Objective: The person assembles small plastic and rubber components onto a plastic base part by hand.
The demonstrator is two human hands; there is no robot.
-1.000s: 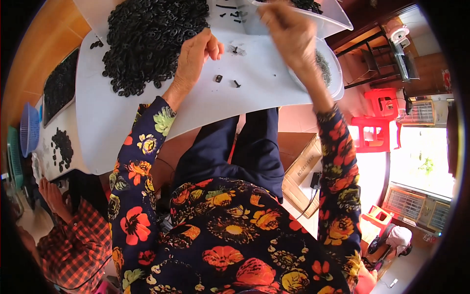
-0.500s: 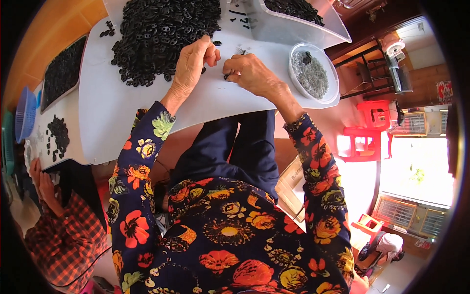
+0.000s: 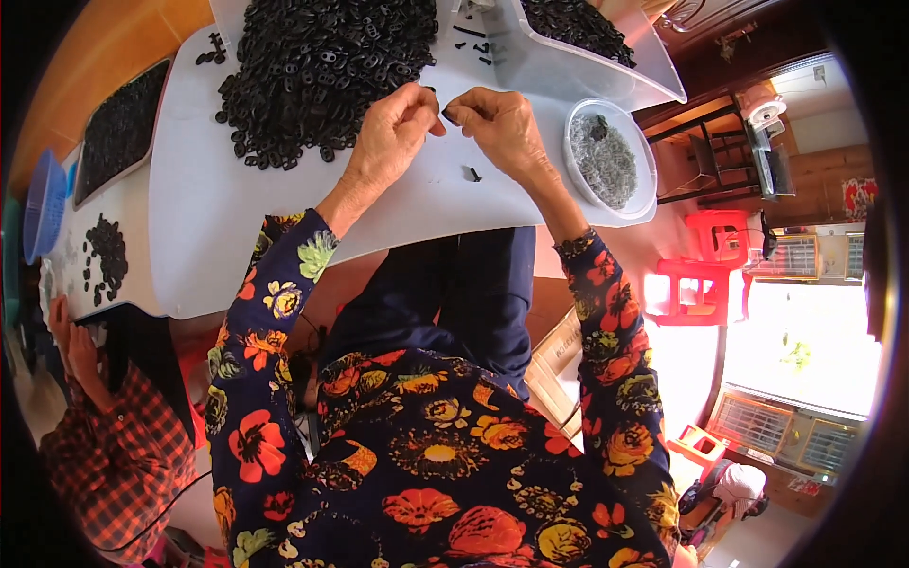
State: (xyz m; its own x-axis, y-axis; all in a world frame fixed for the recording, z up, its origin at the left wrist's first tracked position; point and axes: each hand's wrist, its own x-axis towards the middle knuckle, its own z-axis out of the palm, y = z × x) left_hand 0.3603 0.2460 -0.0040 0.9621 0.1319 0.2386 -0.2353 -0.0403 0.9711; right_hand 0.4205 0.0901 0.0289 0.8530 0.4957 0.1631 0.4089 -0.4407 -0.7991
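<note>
My right hand [image 3: 502, 131] is closed in a pinch on a small black plastic piece [image 3: 450, 116], held just above the white tabletop [image 3: 379, 213]. My left hand [image 3: 393, 133] faces it a short gap away, fingers curled and thumb pressed in; whatever it holds is hidden. Beyond the left hand rises a large heap of black oval two-holed plastic parts [image 3: 322, 71]. One small dark piece [image 3: 473, 174] lies alone on the table below the right hand.
On the right stands a round clear tub [image 3: 606, 156] of small silvery clear bits. A translucent bin [image 3: 582, 71] of black parts sits behind it. At left are a dark filled tray [image 3: 121, 133], a small black pile [image 3: 106, 256], a blue basket [image 3: 45, 206] and another person's hands [image 3: 76, 346].
My right hand has lifted off the table with the black piece, and its fingers have come near my left hand. My left hand has come slightly towards me. A lone dark piece now shows on the tabletop.
</note>
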